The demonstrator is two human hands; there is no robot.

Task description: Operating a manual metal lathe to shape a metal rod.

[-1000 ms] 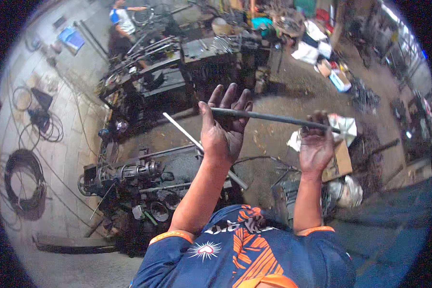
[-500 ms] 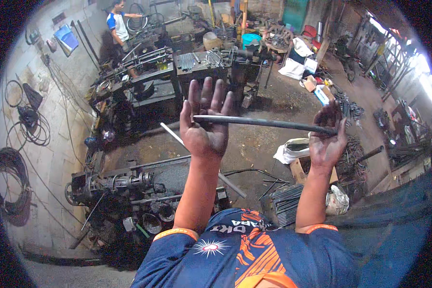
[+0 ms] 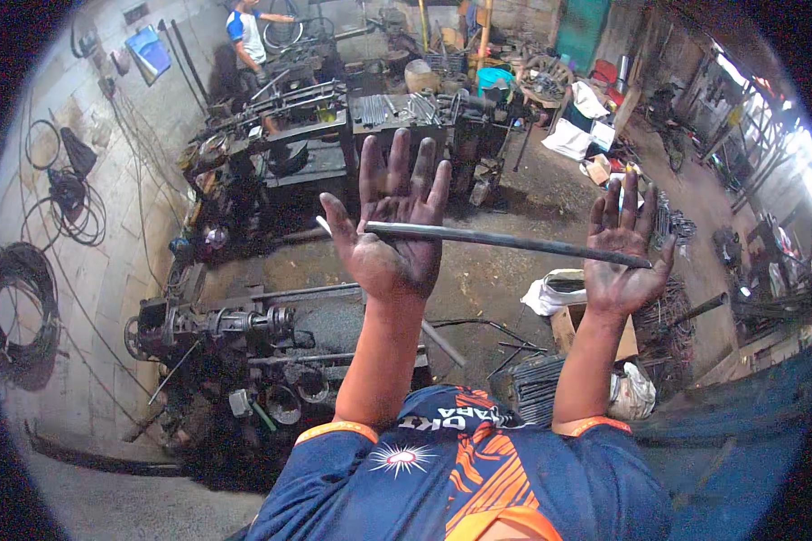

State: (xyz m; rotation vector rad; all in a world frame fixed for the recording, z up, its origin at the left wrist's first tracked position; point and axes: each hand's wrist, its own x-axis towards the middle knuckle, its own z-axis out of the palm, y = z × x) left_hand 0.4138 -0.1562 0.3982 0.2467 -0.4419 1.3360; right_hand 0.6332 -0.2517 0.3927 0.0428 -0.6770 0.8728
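Note:
A dark, straight metal rod (image 3: 505, 241) lies across both my palms, sloping slightly down toward the right. My left hand (image 3: 390, 266) is palm up with its fingers stretched out and spread, and the rod's left end rests on the palm below the fingers. My right hand (image 3: 621, 287) is also flat and open, with the rod's other end across its palm. Dark grime covers the palms and fingers. Beyond and below my left forearm, a second, paler rod (image 3: 445, 343) runs at a slant, partly hidden by my arm.
A lathe-like machine (image 3: 235, 323) stands at lower left. Farther off is a workbench (image 3: 356, 131) with metal pieces, and a person (image 3: 248, 41) at machinery. Bundled dark rods (image 3: 539, 389), a cardboard box (image 3: 595, 329) and a white sack (image 3: 550, 293) sit near my right arm. Cable coils (image 3: 23, 307) hang on the left wall.
Fingers of both hands have spread wider and straightened, the right hand's most clearly. The rod still rests across the palms, its right end slightly lower. The whole view has shifted a little.

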